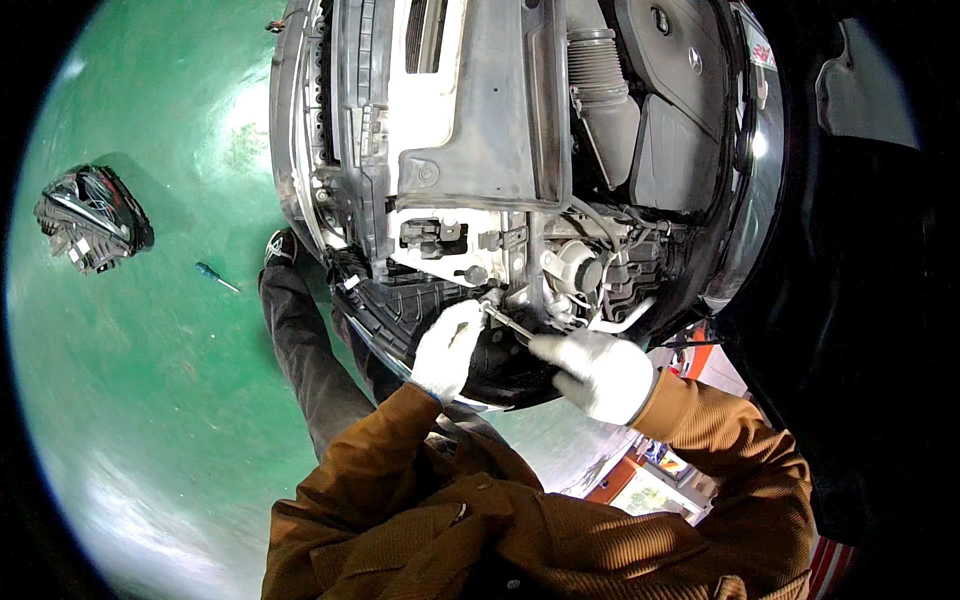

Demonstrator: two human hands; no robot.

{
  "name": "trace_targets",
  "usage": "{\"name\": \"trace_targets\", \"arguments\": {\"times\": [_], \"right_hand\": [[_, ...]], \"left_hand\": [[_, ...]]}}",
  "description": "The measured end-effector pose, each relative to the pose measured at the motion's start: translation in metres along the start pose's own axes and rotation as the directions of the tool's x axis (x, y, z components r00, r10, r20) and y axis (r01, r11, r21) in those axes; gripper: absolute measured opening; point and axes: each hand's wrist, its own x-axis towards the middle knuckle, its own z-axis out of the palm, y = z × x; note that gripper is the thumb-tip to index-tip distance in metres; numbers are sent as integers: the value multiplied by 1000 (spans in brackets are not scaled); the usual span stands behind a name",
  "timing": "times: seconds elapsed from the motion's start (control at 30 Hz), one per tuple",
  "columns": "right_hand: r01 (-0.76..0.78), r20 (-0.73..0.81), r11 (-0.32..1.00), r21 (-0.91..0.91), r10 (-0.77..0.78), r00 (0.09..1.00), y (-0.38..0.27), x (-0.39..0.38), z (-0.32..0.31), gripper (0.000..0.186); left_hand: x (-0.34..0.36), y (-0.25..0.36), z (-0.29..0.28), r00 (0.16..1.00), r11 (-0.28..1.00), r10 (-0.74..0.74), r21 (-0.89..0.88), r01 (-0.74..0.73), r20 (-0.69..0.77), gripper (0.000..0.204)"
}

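Both my hands wear white gloves and work over the corner of a car's open engine bay. A slim metal ratchet wrench (pixel 510 323) runs between them. My right hand (pixel 596 374) is closed around its handle end and looks slightly blurred. At the tool's other end, my left hand (pixel 450 348) has its fingers closed about the head, next to the pale metal front frame (pixel 435 262). What the head sits on is hidden by the fingers. Just beyond my right hand is a white fluid reservoir with a dark cap (pixel 588 276).
A ribbed intake hose (pixel 597 68) and grey engine cover (pixel 672 150) lie farther in. The grey plastic panel (pixel 480 140) spans the front. On the green floor at left are a removed headlight unit (pixel 95 222) and a blue-handled screwdriver (pixel 214 276).
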Motion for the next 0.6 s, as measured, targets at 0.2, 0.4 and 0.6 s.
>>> {"name": "trace_targets", "arguments": {"times": [0.2, 0.4, 0.6], "right_hand": [[-451, 435, -135, 882, 599, 672, -17, -7, 24, 47], [11, -77, 995, -98, -19, 997, -3, -2, 10, 49], [-547, 369, 69, 834, 667, 647, -16, -2, 20, 41]], "left_hand": [[2, 5, 0, 1000, 998, 26, -56, -26, -1, 30], [-1, 1, 1, 1000, 999, -10, -43, 10, 10, 30], [2, 3, 2, 1000, 996, 1, -85, -1, -3, 27]]}}
